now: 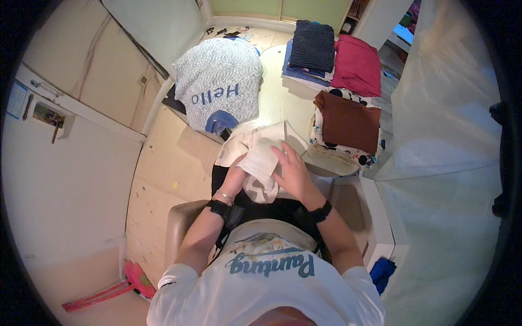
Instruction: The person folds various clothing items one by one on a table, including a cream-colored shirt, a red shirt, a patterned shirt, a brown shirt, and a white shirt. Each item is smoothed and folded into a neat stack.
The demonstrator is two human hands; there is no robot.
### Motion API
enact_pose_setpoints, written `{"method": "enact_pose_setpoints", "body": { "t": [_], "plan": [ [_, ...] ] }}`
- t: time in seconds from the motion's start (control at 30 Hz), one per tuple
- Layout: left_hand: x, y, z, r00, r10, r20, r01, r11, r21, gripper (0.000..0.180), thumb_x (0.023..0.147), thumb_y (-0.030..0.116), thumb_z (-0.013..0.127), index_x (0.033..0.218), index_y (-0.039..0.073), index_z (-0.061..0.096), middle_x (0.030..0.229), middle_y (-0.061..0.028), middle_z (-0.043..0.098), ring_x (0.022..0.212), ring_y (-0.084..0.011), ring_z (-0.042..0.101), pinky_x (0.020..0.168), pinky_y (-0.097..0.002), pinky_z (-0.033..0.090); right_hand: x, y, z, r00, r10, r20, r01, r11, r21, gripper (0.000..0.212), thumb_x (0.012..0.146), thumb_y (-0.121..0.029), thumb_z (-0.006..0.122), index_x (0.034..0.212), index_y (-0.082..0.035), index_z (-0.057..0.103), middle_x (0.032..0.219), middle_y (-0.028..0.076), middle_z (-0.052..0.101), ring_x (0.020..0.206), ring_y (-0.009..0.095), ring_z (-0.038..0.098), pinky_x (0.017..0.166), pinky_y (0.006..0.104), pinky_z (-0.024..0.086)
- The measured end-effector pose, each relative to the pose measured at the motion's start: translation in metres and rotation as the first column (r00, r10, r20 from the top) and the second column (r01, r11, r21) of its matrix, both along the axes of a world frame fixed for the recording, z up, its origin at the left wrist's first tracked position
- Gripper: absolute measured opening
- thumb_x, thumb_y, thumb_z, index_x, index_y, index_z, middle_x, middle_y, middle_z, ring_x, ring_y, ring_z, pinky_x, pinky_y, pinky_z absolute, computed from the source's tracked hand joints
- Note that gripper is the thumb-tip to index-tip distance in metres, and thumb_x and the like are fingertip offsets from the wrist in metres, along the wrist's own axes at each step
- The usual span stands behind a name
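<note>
A white garment lies bunched over the near edge of the table and hangs toward my lap. Its kind is hard to tell, because a folded flap covers part of it. My left hand grips the cloth from the left, its fingers partly hidden beneath the flap. At the flap's right edge is my right hand, its fingers spread and its thumb apart, touching the cloth. Just beyond lies a blue-and-white flecked top with dark lettering and a blue collar, spread over the table's left side.
On the table, at the right, stand folded dark striped clothes, a crimson folded garment and a brown one atop patterned cloth. A chair arm is at my left. Translucent sheeting hangs on the right.
</note>
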State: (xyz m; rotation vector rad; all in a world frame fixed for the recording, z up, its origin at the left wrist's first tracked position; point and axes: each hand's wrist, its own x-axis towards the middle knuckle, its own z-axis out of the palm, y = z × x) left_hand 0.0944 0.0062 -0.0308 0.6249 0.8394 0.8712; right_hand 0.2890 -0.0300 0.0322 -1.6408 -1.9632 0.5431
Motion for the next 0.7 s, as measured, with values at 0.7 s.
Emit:
{"method": "enact_pose_setpoints", "body": {
  "t": [0.7],
  "plan": [
    [-0.065, 0.073, -0.060, 0.978, 0.157, 0.136, -0.107, 0.943, -0.314, 0.032, 0.094, 0.014, 0.051, 0.121, -0.002, 0.056, 0.113, -0.0137, 0.065, 0.098, -0.0262, 0.064, 0.090, -0.0370, 0.052, 0.021, 0.029, 0.052, 0.937, 0.110, -0.332, -0.124, 0.992, -0.021, 0.016, 0.087, -0.012, 0.055, 0.095, 0.002, 0.059, 0.076, 0.022, 0.060, 0.073, 0.039, 0.060, 0.063, 0.0442, 0.046]
  ]
}}
